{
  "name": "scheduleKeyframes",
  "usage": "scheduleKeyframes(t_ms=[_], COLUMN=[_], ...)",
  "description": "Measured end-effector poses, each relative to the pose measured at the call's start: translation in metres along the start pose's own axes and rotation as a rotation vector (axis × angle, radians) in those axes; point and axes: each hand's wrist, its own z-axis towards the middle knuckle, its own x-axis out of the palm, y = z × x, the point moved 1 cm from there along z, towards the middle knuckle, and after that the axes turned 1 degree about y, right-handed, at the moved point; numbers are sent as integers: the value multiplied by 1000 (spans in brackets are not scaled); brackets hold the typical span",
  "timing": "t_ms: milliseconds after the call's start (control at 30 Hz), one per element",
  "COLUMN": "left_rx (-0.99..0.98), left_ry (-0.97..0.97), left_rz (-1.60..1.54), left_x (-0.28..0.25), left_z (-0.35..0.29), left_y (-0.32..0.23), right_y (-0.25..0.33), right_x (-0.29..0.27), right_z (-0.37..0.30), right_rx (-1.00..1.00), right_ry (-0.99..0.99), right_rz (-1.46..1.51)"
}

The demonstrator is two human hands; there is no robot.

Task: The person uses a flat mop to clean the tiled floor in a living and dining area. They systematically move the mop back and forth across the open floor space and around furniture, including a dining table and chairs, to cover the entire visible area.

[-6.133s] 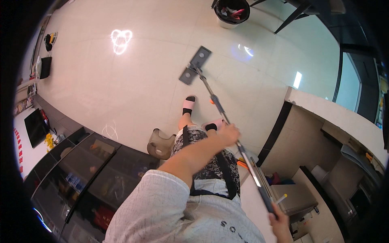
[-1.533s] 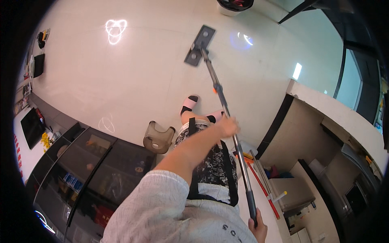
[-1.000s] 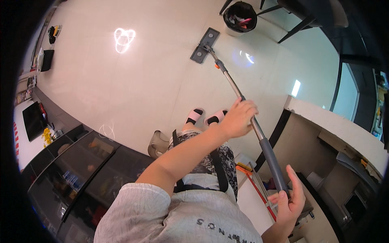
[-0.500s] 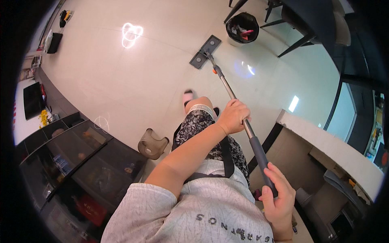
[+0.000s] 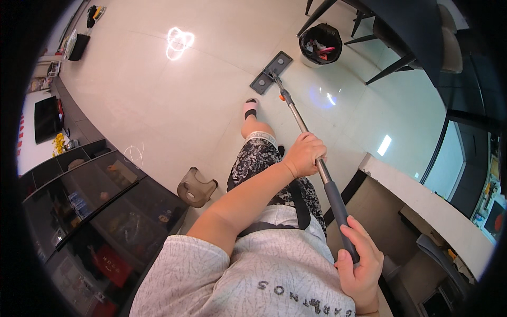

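A flat mop (image 5: 299,117) slants from the floor up toward my body, with a metal pole and a dark grey grip. Its rectangular grey head (image 5: 283,62) lies flat on the floor, just left of a lined bin. My left hand (image 5: 305,155) is wrapped round the metal pole above the grip. Lower down, my right hand (image 5: 363,269) holds the top end of the grip between thumb and fingers, its fingers only loosely bent. The palm side of the left hand is hidden.
The bin (image 5: 321,44) with a black bag holds scraps. Dark chair legs (image 5: 391,64) and a table stand beyond it. A translucent brown stool (image 5: 194,188) is at my left, by a glass-fronted cabinet (image 5: 132,211). A pale counter edge (image 5: 406,179) runs along my right.
My slippered left foot has come forward toward the mop head. The view has shifted slightly. Both hands keep their places on the mop, and its head stays near the bin.
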Motion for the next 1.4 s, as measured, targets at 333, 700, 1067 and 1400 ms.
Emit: scheduleKeyframes(t_ms=[333,700,1067,1400], left_rx=[-24,1,19,-13], left_ry=[-6,29,42,15], left_rz=[-32,-41,-32,-31], left_x=[-9,-11,-10,-23], left_z=[11,10,13,13], left_y=[0,2,3,10], right_y=[23,28,26,43], right_x=[-9,-5,-8,-8], right_z=[18,16,16,30], right_rx=[-83,-20,12,-118], right_ry=[35,-3,-20,75], right_rz=[-61,-75,-61,-162])
